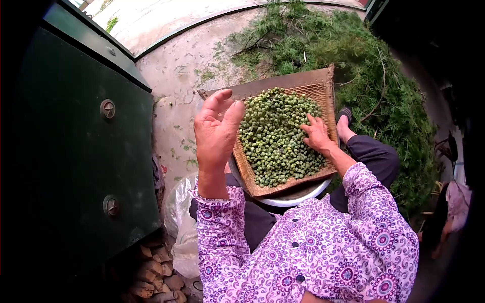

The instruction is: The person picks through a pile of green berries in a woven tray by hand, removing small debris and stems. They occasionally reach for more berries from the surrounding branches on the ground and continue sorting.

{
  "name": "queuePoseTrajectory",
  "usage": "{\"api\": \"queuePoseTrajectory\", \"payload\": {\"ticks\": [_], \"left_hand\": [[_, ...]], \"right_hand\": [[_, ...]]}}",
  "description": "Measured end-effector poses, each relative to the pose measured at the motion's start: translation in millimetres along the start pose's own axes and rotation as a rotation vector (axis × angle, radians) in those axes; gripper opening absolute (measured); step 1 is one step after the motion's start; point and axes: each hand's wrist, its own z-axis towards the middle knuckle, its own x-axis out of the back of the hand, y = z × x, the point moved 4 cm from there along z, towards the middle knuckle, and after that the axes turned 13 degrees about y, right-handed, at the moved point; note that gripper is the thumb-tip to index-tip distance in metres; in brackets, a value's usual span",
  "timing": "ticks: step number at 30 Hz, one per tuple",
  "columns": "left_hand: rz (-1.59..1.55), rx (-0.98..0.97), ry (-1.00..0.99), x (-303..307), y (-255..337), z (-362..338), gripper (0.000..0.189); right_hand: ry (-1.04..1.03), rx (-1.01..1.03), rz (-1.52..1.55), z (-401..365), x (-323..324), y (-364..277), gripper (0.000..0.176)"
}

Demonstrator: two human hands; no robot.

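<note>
A woven tray (328, 93) holds a heap of small round green fruits or seed cones (278, 136) and rests over a white-rimmed basin (298, 201). My left hand (218, 131) is raised above the tray's left side, its fingers curled toward the thumb with a gap between; nothing shows in it. At the right side of the heap, my right hand (318, 134) touches the green pieces with its fingers spread.
Cut green branches (374, 96) cover the ground behind and right of the tray. A dark green metal door (91, 151) stands at left. Clear plastic bags (185, 222) lie near my left leg, with chopped wood (156, 272) below.
</note>
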Motion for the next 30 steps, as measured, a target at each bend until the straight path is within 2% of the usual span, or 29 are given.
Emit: {"api": "queuePoseTrajectory", "payload": {"ticks": [2,4,6,12,16,20,22,23,26,30], "left_hand": [[0.006,0.009,-0.003,2,0,1,0.033],[0.014,0.015,-0.007,4,0,2,0.033],[-0.01,0.018,-0.023,5,2,2,0.033],[0.011,0.011,0.008,11,-5,4,0.033],[0.045,-0.014,0.002,12,-9,3,0.03],[0.044,0.028,-0.016,14,-12,3,0.033],[0.104,0.003,-0.003,16,-9,0,0.034],[0.097,0.006,0.0,16,-10,0,0.034],[0.109,-0.016,0.0,15,-9,0,0.034],[0.08,-0.01,-0.01,12,-10,-1,0.033]], "right_hand": [[0.17,0.148,0.091,6,-6,-15,0.035],[0.087,0.195,0.284,17,-26,-34,0.027],[0.072,0.257,0.321,19,-41,-59,0.021],[0.039,0.322,0.313,14,-65,-87,0.009],[0.009,0.355,0.095,15,-67,-102,0.011],[-0.019,0.279,0.072,27,-81,-85,0.011],[0.118,-0.057,0.31,29,-79,-50,0.01],[0.149,-0.094,0.314,30,-78,-35,0.01],[0.151,-0.061,0.349,23,-61,-21,0.011],[0.078,0.01,0.503,6,-40,-47,0.013]]}}
